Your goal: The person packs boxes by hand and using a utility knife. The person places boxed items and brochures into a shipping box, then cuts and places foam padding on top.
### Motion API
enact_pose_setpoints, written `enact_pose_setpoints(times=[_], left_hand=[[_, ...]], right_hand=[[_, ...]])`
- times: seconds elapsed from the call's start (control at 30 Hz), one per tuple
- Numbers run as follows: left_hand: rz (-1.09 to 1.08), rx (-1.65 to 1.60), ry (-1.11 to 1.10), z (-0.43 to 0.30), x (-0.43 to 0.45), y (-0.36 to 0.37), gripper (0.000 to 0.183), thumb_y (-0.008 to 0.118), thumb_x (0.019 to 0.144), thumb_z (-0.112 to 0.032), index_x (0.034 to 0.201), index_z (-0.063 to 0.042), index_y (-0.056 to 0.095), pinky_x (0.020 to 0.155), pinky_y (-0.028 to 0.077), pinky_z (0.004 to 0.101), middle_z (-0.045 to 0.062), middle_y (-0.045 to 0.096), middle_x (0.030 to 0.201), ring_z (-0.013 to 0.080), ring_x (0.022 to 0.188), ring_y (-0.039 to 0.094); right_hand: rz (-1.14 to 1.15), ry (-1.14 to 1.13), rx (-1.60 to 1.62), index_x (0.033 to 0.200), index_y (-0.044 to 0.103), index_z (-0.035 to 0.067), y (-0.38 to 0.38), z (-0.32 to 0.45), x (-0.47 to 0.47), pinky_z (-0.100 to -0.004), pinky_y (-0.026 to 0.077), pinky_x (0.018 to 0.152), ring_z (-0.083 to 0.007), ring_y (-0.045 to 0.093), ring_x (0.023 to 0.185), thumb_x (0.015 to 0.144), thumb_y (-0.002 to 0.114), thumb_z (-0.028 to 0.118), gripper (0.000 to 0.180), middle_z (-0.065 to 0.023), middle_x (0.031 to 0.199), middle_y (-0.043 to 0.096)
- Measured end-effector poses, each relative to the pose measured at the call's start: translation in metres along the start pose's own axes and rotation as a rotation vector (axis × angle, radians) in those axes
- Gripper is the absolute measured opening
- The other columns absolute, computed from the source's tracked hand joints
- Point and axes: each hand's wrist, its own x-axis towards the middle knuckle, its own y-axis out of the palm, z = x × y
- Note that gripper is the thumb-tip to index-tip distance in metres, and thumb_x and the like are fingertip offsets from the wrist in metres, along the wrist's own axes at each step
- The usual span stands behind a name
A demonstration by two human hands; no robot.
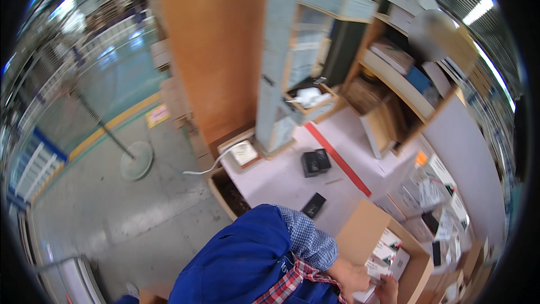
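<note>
My left hand (352,279), below a blue checked sleeve, is bent over the near end of an open cardboard carton (417,272). Close beside it, my right hand (387,290) has its fingertips drawn together near a small pale item. Blur and overlap hide whether either hand grips it. Inside the carton, several small white boxes (386,251) with red and green marks lie in a row. To the left of the carton, a black box (314,205) lies on the pale workbench (270,190). Further back on the bench are more small black boxes (316,163), close together.
A red strip (337,158) crosses the bench. Wooden shelving (396,88) holding boxes rises behind. White cartons and plastic bags (434,194) crowd the right side. A white device with a cable (244,153) sits at the left corner, and a round-based stand (137,160) is on the floor.
</note>
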Motion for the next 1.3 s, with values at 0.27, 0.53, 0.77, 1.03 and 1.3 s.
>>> enact_pose_setpoints(times=[0.27,0.53,0.77,1.03,1.3], left_hand=[[-0.205,-0.024,0.101,0.044,0.000,0.068,0.036,0.061,0.079,-0.037,0.069,-0.002,0.064,0.072,0.047,0.0433,0.014,0.062,0.068,0.0310,0.073,0.061],[-0.370,0.086,0.052,0.073,-0.012,0.100,0.035,0.061,0.079,-0.038,0.069,-0.005,0.065,0.074,0.046,0.0433,0.012,0.062,0.069,0.0306,0.075,0.061],[-0.454,0.173,-0.074,0.078,-0.037,0.106,0.034,0.061,0.079,-0.040,0.070,-0.007,0.066,0.075,0.045,0.0433,0.011,0.063,0.071,0.0303,0.076,0.060],[-0.483,0.229,-0.147,0.072,-0.052,0.113,0.034,0.061,0.078,-0.042,0.070,-0.009,0.067,0.076,0.044,0.0434,0.009,0.063,0.073,0.0299,0.077,0.059],[-0.495,0.253,-0.160,0.085,-0.048,0.109,0.033,0.061,0.078,-0.043,0.071,-0.012,0.068,0.078,0.043,0.0434,0.008,0.063,0.074,0.0295,0.079,0.058]], right_hand=[[0.233,-0.213,-1.411,0.114,0.056,0.002,0.017,0.054,-0.031,-0.0412,0.049,0.072,-0.0303,0.062,0.089,0.071,0.069,0.026,0.050,-0.0187,0.098,0.064],[0.032,-0.827,-1.970,0.117,0.055,-0.006,0.039,0.041,-0.046,-0.0449,0.049,0.078,-0.0403,0.061,0.093,0.071,0.071,0.056,0.078,-0.0250,0.098,0.064],[0.031,-0.513,-1.804,0.116,0.059,-0.003,0.096,0.045,-0.113,-0.0434,0.048,0.078,-0.0355,0.063,0.090,0.064,0.075,0.061,0.084,-0.0239,0.099,0.065],[-0.015,-0.901,-1.669,0.108,0.061,-0.005,0.076,0.037,-0.096,-0.0436,0.050,0.073,-0.0366,0.064,0.082,0.063,0.073,0.064,0.083,-0.0242,0.091,0.066],[-0.255,-1.281,-2.102,0.125,0.046,-0.009,0.090,0.050,-0.107,-0.0503,0.049,0.075,-0.0427,0.056,0.103,0.068,0.061,0.070,0.099,-0.0314,0.112,0.055]])
